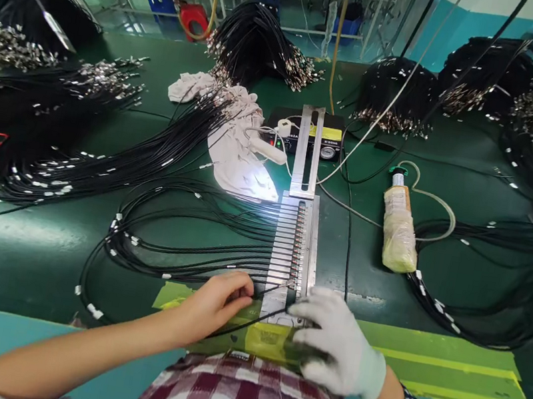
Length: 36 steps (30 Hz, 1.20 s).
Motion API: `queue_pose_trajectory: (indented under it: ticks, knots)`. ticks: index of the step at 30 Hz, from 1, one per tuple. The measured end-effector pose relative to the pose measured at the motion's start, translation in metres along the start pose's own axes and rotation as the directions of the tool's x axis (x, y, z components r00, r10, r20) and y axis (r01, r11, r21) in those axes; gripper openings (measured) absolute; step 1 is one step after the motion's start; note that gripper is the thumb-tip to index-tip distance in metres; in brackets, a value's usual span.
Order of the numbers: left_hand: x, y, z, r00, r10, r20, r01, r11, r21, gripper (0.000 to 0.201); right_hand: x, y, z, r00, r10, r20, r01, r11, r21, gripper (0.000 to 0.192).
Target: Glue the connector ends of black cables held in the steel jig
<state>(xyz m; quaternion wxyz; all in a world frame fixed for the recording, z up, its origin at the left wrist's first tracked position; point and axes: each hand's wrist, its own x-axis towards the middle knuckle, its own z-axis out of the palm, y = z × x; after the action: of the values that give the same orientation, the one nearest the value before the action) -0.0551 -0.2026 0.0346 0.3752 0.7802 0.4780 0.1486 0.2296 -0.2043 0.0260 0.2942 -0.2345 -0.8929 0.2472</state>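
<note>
Item: black cable [247, 321] at slotted metal fixture [293, 258], green table [36, 251].

My left hand [214, 302], bare, pinches the cable just left of the fixture's near end, keeping it taut; fingers nearly closed. My right hand [334, 348], gloved, presses its fingertips [297, 307] on the cable's end at the nearest slot, seemingly to seat it. Beyond my fingers, cables fill the other slots.

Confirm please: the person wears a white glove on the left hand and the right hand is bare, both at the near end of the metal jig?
Not quite. The head view shows the glove on the right hand; the left hand is bare. Both are at the near end of the metal jig.
</note>
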Motion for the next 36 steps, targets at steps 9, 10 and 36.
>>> queue_pose_trajectory:
  ticks: [9, 10, 36]
  knots:
    - [0.016, -0.023, 0.006, 0.877, 0.479, 0.037, -0.437, 0.764, 0.474, 0.041, -0.015, 0.020, -0.008, 0.932, 0.337, -0.136, -0.332, 0.942, 0.055, 0.023]
    - [0.017, -0.025, 0.006, 0.874, 0.481, 0.059, -0.449, 0.757, 0.476, 0.041, -0.016, 0.021, -0.008, 0.928, 0.345, -0.141, -0.341, 0.938, 0.052, 0.022]
    - [0.023, -0.005, 0.020, 0.892, 0.451, 0.028, -0.413, 0.786, 0.460, 0.038, -0.005, 0.014, 0.007, 0.947, 0.304, -0.107, -0.319, 0.927, -0.197, 0.009]
